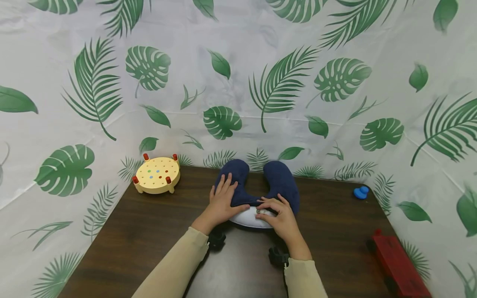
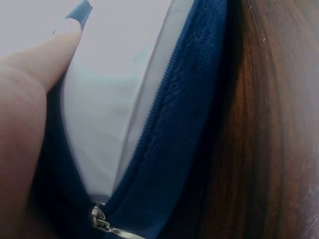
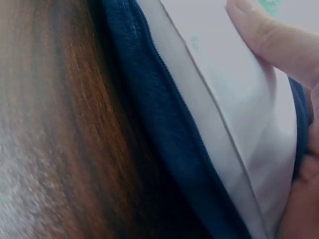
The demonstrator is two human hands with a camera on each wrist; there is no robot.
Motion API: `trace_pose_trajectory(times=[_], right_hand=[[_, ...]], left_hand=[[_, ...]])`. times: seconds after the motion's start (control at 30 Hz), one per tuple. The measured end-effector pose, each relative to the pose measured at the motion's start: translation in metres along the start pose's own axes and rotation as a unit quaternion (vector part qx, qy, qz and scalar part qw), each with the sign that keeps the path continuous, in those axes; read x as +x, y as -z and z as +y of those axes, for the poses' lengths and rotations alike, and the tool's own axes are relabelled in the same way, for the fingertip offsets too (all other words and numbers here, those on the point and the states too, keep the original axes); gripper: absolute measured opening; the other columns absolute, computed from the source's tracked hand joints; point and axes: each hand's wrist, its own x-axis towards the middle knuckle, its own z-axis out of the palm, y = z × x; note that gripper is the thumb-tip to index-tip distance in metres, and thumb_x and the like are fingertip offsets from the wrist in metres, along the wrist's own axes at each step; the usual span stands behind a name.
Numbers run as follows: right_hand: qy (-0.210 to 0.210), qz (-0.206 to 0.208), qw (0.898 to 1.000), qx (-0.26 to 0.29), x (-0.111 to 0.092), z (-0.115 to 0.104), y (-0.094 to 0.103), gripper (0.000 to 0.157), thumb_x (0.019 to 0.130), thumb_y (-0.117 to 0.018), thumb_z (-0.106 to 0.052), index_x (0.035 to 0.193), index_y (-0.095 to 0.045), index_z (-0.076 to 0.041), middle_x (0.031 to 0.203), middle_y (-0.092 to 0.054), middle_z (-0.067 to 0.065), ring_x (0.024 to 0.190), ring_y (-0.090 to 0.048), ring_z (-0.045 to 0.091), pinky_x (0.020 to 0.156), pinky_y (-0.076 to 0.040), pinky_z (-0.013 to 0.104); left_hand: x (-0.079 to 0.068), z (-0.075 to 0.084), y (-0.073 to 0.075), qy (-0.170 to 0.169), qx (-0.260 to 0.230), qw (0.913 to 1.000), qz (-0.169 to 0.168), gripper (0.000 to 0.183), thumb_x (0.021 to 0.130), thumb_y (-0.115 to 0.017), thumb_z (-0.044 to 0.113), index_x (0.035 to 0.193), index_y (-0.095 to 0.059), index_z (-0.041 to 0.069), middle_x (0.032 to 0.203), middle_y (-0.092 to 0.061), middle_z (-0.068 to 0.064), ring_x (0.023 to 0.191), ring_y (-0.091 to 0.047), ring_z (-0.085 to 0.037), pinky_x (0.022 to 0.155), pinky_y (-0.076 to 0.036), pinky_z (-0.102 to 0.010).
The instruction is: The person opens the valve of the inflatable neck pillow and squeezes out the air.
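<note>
A navy U-shaped neck pillow (image 1: 281, 178) lies on the table with its curved end towards me. Its cover is unzipped along that curve, baring a white inner cushion (image 1: 246, 218). My left hand (image 1: 222, 203) rests on the pillow's left arm, fingers spread, thumb reaching along the edge of the opening. With thumb and bent fingers, my right hand (image 1: 281, 217) pinches at the white inner cushion near a small printed mark. In the left wrist view the metal zipper slider (image 2: 98, 215) sits at one end of the opening. Zipper teeth (image 3: 184, 102) edge the cover in the right wrist view.
On the dark wooden table (image 1: 328, 248), a round yellow pegboard (image 1: 158, 176) with red pegs stands at the back left. A small blue knobbed piece (image 1: 361, 192) lies at the back right, and a red toy truck (image 1: 398, 260) at the right edge. A leaf-patterned sheet (image 1: 238, 82) hangs behind.
</note>
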Motion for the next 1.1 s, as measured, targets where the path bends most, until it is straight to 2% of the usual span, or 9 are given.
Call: trace_pose_trajectory(times=[0.33, 0.57, 1.1], right_hand=[[0.008, -0.037, 0.999, 0.003, -0.0006, 0.0019, 0.0044, 0.026, 0.09, -0.091, -0.014, 0.11, -0.081, -0.028, 0.125, -0.08, 0.001, 0.139, -0.066, 0.035, 0.13, -0.016, 0.07], [0.003, -0.028, 1.0, 0.012, 0.0005, 0.0019, 0.0035, 0.027, 0.09, -0.091, -0.014, 0.111, -0.081, -0.028, 0.126, -0.081, 0.002, 0.138, -0.067, 0.036, 0.13, -0.016, 0.071], [0.021, -0.02, 0.999, 0.028, -0.0004, 0.0052, 0.0019, 0.024, 0.09, -0.09, -0.011, 0.106, -0.08, -0.027, 0.126, -0.081, 0.005, 0.139, -0.065, 0.04, 0.128, -0.013, 0.074]], left_hand=[[-0.0016, -0.0003, -0.0003, 0.001, -0.003, 1.0, 0.0, 0.105, 0.094, -0.07, 0.074, 0.173, -0.033, 0.014, 0.186, 0.0, -0.004, 0.173, 0.008, -0.029, 0.132, -0.003, -0.073], [0.0, -0.0001, -0.0005, 0.002, 0.001, 1.0, 0.004, 0.106, 0.094, -0.07, 0.075, 0.173, -0.033, 0.014, 0.186, 0.0, -0.005, 0.173, 0.008, -0.03, 0.132, -0.004, -0.074], [0.0005, 0.0014, -0.0013, -0.001, 0.003, 1.0, 0.005, 0.105, 0.095, -0.07, 0.073, 0.173, -0.033, 0.013, 0.186, -0.001, -0.006, 0.173, 0.005, -0.033, 0.131, -0.007, -0.076]])
